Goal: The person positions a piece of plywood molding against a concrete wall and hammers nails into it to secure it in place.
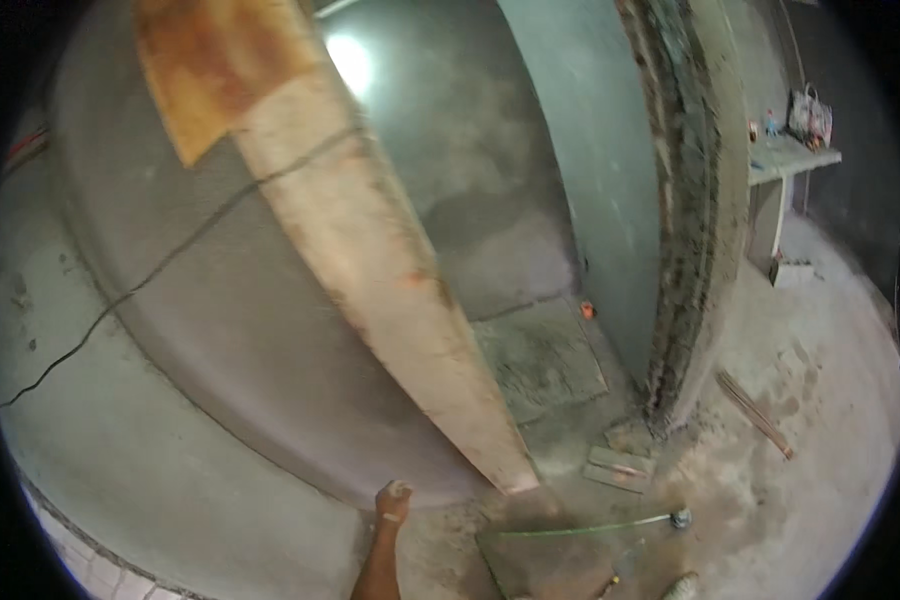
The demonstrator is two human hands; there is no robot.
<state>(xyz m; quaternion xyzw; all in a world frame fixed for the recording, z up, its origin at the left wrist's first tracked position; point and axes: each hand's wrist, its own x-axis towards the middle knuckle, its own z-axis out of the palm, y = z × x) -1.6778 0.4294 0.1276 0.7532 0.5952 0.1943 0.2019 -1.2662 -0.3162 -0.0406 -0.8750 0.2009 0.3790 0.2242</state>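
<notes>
My left hand (pixel 393 508) reaches in from the lower edge with closed fingers around something pale, too small to make out. Just ahead of it, the long pale board (pixel 390 300) leans upright, with an orange-brown panel (pixel 220 60) at its top and a dark cable (pixel 190 230) across it. To the hand's right lies a green-edged sheet (pixel 560 555) with a round metal piece (pixel 680 518) at one corner. A flat float-like tool (pixel 618 468) lies beyond that. My right hand is out of the picture.
A plastered wall edge (pixel 700 250) stands right of a recess with a floor slab (pixel 535 365). An orange object (pixel 588 310) lies inside. Sticks (pixel 755 415) lie on the right floor. A ledge (pixel 790 160) holds a bag (pixel 810 118). A shoe tip (pixel 682 588) shows below.
</notes>
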